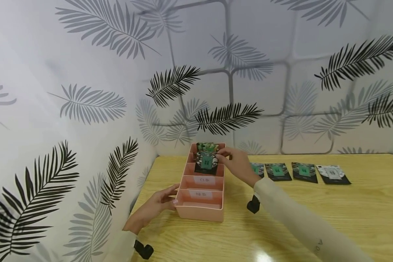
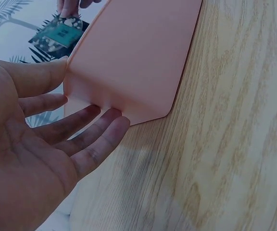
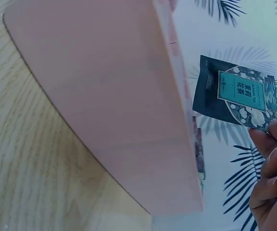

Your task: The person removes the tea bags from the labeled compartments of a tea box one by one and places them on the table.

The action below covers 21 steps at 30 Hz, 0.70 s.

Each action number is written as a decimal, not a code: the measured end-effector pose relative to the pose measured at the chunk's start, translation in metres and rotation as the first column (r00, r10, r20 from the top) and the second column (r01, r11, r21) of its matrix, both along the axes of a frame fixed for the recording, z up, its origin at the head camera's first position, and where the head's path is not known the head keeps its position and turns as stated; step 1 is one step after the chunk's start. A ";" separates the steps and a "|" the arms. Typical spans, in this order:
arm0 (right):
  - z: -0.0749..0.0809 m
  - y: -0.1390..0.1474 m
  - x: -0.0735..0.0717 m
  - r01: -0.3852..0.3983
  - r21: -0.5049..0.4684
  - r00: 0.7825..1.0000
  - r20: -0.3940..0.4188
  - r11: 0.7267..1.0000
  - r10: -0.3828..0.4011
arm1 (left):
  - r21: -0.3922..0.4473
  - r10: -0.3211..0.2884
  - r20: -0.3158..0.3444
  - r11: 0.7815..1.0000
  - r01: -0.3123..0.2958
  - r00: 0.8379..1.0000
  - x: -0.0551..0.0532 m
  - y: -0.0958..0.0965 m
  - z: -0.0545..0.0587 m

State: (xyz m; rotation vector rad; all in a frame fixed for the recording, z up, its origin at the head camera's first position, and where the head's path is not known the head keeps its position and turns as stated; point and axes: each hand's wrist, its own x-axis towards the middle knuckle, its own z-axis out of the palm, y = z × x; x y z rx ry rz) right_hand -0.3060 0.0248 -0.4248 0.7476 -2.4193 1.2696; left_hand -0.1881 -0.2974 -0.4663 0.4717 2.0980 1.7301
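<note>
A pink divided box [image 1: 199,214] stands lengthwise on the table, with white labels inside its nearer compartments. My left hand [image 1: 154,206] rests at its front left corner. In the left wrist view, its fairly straight fingers [image 2: 93,144] touch the outer wall and the thumb meets the rim. Between thumb and fingertips, my right hand [image 1: 238,164] pinches the edge of a dark tea sachet [image 3: 239,94] with a teal label. This sachet hangs tilted above the box's farther compartments. Behind it, another green-patterned sachet [image 1: 207,146] sits in the farthest compartment.
To the right of the box lies a row of several tea sachets: one with a green label [image 1: 277,171], another dark one [image 1: 304,171], and a white-and-black one [image 1: 332,174] at the end. A leaf-patterned wall [image 1: 196,47] borders the wooden table [image 1: 281,218] behind and at left.
</note>
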 end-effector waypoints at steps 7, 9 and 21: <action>0.014 0.026 0.005 0.015 -0.021 1.000 0.023 1.000 -0.015 | 0.002 -0.001 0.006 1.000 0.001 1.000 -0.001 0.002 0.001; 0.016 0.034 0.007 0.013 -0.020 0.999 0.046 1.000 -0.012 | 0.002 0.000 0.002 1.000 0.000 1.000 -0.001 0.002 0.000; 0.008 0.073 0.016 0.038 0.024 0.998 0.054 0.999 -0.039 | -0.010 0.027 0.010 1.000 -0.027 1.000 0.002 0.005 0.003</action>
